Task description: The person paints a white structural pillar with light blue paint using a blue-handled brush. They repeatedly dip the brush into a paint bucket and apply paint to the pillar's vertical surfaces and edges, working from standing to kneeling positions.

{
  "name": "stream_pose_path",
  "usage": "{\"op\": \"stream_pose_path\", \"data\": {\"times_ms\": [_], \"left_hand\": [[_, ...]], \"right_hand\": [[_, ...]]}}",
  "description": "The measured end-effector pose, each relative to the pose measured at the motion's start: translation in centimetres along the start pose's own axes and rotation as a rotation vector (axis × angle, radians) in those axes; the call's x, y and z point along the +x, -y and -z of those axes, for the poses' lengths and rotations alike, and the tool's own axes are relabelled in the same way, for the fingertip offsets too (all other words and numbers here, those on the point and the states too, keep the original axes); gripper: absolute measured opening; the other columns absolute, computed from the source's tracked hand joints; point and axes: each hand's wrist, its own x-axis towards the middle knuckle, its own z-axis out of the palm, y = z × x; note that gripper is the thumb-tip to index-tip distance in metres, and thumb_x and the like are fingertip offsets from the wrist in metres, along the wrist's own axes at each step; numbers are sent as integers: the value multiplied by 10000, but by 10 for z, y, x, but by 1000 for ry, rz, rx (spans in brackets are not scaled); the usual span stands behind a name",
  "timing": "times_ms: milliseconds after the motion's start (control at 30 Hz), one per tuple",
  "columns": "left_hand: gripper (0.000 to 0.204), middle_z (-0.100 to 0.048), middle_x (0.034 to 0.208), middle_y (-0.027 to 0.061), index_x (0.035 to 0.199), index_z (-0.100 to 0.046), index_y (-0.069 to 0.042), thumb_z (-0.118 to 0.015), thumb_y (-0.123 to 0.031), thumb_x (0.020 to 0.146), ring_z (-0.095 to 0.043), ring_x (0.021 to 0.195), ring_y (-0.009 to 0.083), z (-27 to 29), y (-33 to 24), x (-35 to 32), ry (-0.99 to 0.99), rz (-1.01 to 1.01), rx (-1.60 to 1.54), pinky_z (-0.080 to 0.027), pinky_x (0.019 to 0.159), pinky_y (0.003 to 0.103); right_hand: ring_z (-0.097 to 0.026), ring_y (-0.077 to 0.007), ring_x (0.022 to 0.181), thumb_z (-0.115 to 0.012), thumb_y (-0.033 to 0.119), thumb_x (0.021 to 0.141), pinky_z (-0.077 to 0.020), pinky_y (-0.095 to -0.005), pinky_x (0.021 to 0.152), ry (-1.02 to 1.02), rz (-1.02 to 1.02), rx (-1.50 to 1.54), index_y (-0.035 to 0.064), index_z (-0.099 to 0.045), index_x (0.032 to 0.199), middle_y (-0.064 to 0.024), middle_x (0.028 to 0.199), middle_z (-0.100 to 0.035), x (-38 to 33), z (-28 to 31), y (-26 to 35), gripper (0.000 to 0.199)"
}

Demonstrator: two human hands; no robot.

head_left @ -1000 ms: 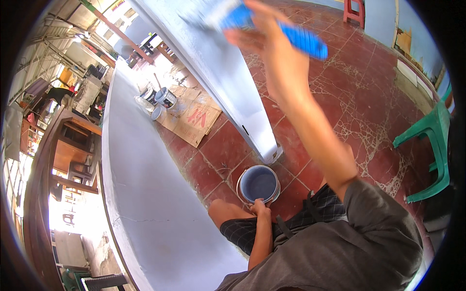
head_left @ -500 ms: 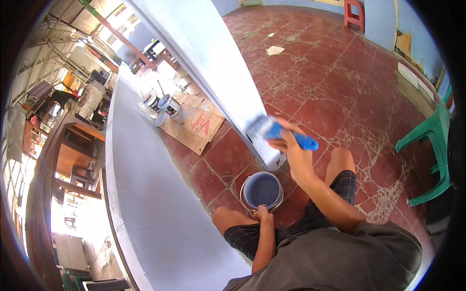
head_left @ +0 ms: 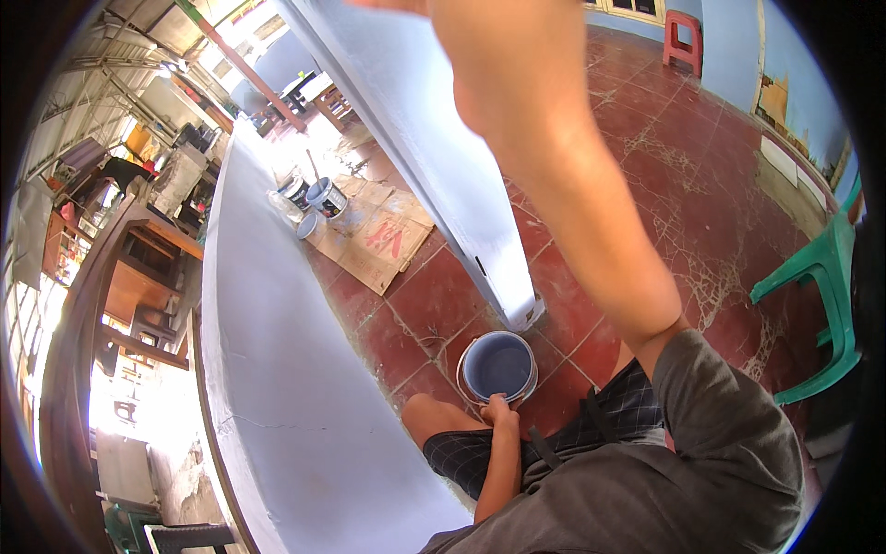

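My left hand (head_left: 498,409) is closed on the near rim of a small round paint bucket (head_left: 472,380), which stands on the floor between my knees. Greyish-blue paint shows inside it. My right arm stretches up beside a pale blue pillar (head_left: 480,208). At the top edge of the view, my right hand (head_left: 494,42) is largely cut off and its fingers barely show, so I cannot see what it holds. The blue-handled paintbrush seen earlier is out of view. Near its foot the pillar has a small dark slot and a chipped base.
A low pale wall (head_left: 305,369) runs along my left. Beyond the bucket, flattened cardboard (head_left: 369,263) bears a larger paint pail (head_left: 326,198) and other containers. A green plastic chair (head_left: 835,286) stands at right, a red stool (head_left: 683,42) far back. Cracked red tiles (head_left: 637,212) cover the floor.
My right hand has swung up from the pillar's lower part to the top edge, taking the paintbrush out of view. My left hand stays on the bucket.
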Motion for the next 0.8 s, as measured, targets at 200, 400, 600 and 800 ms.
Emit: {"op": "stream_pose_path", "data": {"times_ms": [200, 400, 600, 800], "left_hand": [[578, -565, 1233, 245, 1243, -529, 45, -570, 119, 671, -684, 927, 426, 16, -18, 1, -71, -13, -37, -663, 614, 560], [543, -557, 1231, 239, 1206, -532, 39, -565, 125, 671, -669, 952, 429, 9, -4, 13, -58, 19, -20, -659, 615, 574], [652, -537, 1301, 204, 1315, -521, -7, -570, 143, 683, -651, 1005, 426, 21, -10, 25, -33, 20, -43, -657, 664, 593], [718, -475, 1384, 192, 1371, -490, -36, -544, 153, 680, -604, 1088, 448, 17, -5, 25, -39, 49, -81, -652, 704, 606]], "right_hand": [[-713, -294, 1001, -566, 131, 1000, -545, -368, 954, -173, -396, -131, 12, -594, 1330, -172, 1348, -585, -127, 52, -41, 352], [-722, -246, 939, -544, 103, 1000, -590, -336, 855, -306, -793, -334, 4, -604, 1309, -161, 1191, -664, -249, 157, -46, 330], [-719, -260, 934, -520, 101, 998, -583, -349, 866, -261, -758, -167, 1, -596, 1323, -172, 1174, -664, -199, 109, -21, 348], [-718, -253, 944, -534, 100, 988, -588, -343, 863, -119, -307, -59, 8, -608, 1312, -154, 1114, -674, -83, 20, -29, 345]]}}
